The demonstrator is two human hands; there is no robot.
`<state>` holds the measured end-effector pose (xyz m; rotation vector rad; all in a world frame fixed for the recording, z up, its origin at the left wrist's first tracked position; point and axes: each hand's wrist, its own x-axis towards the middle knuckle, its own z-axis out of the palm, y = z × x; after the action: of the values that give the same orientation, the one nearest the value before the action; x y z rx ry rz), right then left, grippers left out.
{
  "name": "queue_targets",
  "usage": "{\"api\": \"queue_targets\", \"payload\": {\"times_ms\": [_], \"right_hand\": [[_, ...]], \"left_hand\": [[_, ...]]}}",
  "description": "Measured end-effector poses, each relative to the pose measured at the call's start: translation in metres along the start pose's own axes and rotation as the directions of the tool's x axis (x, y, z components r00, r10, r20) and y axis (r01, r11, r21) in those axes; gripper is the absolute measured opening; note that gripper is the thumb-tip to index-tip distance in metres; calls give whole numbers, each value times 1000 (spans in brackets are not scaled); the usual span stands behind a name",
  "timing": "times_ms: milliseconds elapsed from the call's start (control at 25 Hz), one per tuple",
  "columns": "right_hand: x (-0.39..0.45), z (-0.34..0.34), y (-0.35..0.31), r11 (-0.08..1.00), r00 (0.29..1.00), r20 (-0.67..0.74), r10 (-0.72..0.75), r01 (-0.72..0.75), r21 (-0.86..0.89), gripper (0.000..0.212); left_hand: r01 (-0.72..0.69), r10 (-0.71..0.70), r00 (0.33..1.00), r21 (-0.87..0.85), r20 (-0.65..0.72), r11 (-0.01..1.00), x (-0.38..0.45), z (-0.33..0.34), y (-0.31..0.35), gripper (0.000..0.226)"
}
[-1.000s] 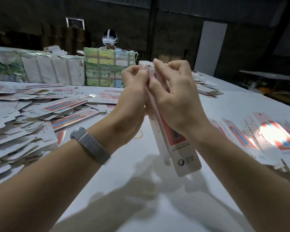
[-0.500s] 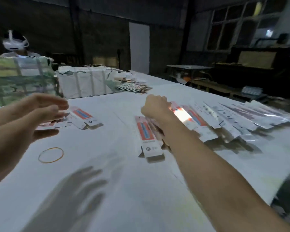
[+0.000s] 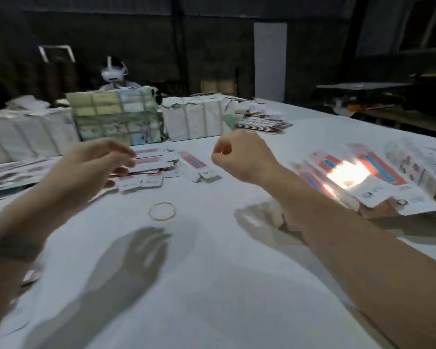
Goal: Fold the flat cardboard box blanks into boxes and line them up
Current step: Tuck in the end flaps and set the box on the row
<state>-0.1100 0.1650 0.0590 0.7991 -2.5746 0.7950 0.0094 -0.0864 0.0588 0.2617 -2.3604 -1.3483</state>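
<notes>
Across the whole near and middle ground – table (image 3: 212,285): a broad white surface is spreading from the near edge to the far bundles and carrying everything listed below.
Far left – wrapped bundles (image 3: 28,134): white packs are standing in a row along the far side of the table, with a green and yellow patterned bundle (image 3: 116,117) standing just right of them and a further white bundle (image 3: 199,119) right of that.
Right – folded boxes (image 3: 378,182): slim white boxes with red and blue panels are lying side by side in a row, each leaning on its neighbour, and a bright patch of light is falling on the near ones.
Left and centre – flat box blanks (image 3: 149,170): loose blanks are lying in an untidy heap that is running off the left edge, and one separate blank (image 3: 199,165) is lying just right of the heap.
Near left – left hand (image 3: 91,170): it is hovering above the heap with fingers loosely extended and released, grasping nothing.
Centre right – right hand (image 3: 242,157): it is hanging above the table between the heap and the row of boxes, fingers curled inward towards the thumb, with nothing visible in them.
Far centre – person with a white headset (image 3: 112,74): sitting behind the patterned bundle.
Far right of the bundles – flat stack (image 3: 264,124): a low pile of blanks is lying by the far edge.
Centre – rubber band (image 3: 162,211): a yellow loop is lying flat on the bare table, apart from both hands.
</notes>
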Motion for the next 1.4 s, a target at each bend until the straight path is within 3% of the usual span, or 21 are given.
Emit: {"api": "queue_targets", "payload": {"times_ms": [80,160,200,240,320,360,440,600,800,880,1000,1120,1200,1280,1400], "right_hand": [[-21,15,-42,977,985,49,-166,157,147,15],[-40,24,-74,923,950,82,-301,269,274,19],[-47,27,-86,896,931,88,-354,310,318,19],[-53,30,-94,874,917,84,-389,339,349,18],[-61,33,-106,845,897,73,-436,381,375,19],[-64,36,-110,837,888,73,-455,398,374,20],[-67,41,-111,831,875,88,-476,414,372,19],[-67,51,-102,841,878,120,-464,393,372,17],[-66,53,-96,841,881,113,-459,390,375,16],[-66,54,-96,841,879,115,-463,395,370,16],[-65,55,-94,848,885,111,-452,389,359,18],[-63,52,-93,861,902,95,-422,366,353,17],[-60,52,-92,867,929,53,-365,319,384,12],[-54,50,-94,807,976,45,-215,152,571,5],[-42,42,-93,542,991,133,6,-115,833,28]], "left_hand": [[-11,20,995,88,-94,996,-16,-10,9,11],[48,-5,994,398,-109,916,-25,-35,-9,12],[145,-79,988,604,-134,784,-30,-51,-22,21],[261,-199,964,764,-177,590,-36,-65,-37,37],[450,-409,855,848,-318,281,-53,-93,-61,64],[502,-467,808,835,-359,227,-61,-101,-68,66],[513,-466,808,821,-362,252,-63,-108,-73,56],[384,-297,908,873,-296,302,-65,-103,-67,38],[218,-129,974,923,-186,316,-82,-92,-50,23],[155,-111,986,927,-124,342,-87,-87,-40,28],[116,-51,993,946,-105,303,-94,-83,-26,16],[76,136,982,940,-128,333,-97,-75,-2,18],[-58,352,928,886,-122,460,-95,-68,21,29],[-246,492,858,726,-145,642,-91,-55,46,32],[-335,404,892,303,-204,892,-71,-22,70,27]]}}
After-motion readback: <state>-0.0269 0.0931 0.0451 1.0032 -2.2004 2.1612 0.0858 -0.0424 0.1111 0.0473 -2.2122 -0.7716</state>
